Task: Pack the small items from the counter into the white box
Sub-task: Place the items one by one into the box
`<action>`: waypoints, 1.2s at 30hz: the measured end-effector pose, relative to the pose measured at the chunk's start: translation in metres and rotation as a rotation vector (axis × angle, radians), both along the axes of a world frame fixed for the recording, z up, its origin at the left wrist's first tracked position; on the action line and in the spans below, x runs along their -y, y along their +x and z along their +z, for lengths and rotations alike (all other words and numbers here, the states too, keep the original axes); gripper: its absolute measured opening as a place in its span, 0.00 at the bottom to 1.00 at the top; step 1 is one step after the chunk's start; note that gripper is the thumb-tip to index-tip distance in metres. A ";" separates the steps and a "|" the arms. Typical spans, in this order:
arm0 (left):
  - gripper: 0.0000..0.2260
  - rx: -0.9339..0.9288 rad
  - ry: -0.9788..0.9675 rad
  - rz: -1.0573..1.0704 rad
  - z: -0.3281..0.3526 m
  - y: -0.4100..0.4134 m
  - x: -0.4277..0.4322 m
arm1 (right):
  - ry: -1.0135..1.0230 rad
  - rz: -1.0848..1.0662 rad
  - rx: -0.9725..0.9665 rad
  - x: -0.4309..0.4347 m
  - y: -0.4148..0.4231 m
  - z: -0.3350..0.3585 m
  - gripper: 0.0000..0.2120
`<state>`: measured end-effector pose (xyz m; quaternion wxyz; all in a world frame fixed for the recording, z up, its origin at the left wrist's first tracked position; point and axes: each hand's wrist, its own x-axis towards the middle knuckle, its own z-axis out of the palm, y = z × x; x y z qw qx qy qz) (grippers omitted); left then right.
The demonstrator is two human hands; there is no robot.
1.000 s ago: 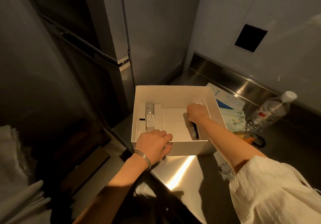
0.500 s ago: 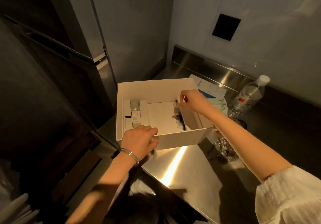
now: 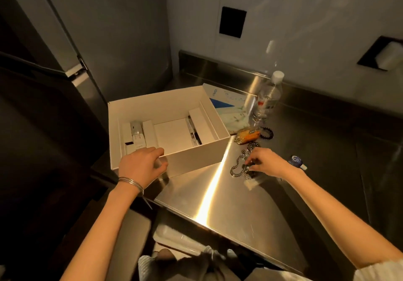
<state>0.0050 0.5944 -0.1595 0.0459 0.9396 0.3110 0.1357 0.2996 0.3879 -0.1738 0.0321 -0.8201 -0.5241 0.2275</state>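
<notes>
1. While the left hand (image 3: 141, 167) grips the near wall of the white box (image 3: 196, 158), fingers curled over its rim, the right hand (image 3: 268, 164) pinches a silver chain (image 3: 236, 171) on the steel counter (image 3: 218, 204)
2. From the right fingertips the chain snakes away, beyond the hand; the box lies just left, nearer the right hand's load

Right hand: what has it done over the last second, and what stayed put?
The right hand left the white box, leaving the dark pen in its right slot, and moved to the counter, where its fingers now pinch the silver chain. The left hand still grips the box's near wall.
</notes>
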 end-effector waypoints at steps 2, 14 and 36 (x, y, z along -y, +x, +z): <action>0.07 -0.031 0.000 0.001 0.002 0.000 0.001 | 0.021 0.057 0.046 -0.003 -0.009 -0.014 0.13; 0.10 -0.092 -0.012 0.036 0.009 0.001 0.005 | -0.074 0.312 0.270 -0.015 -0.034 -0.022 0.25; 0.07 -0.085 0.026 -0.008 0.011 0.000 0.007 | 0.377 0.229 -0.016 -0.150 -0.066 0.152 0.15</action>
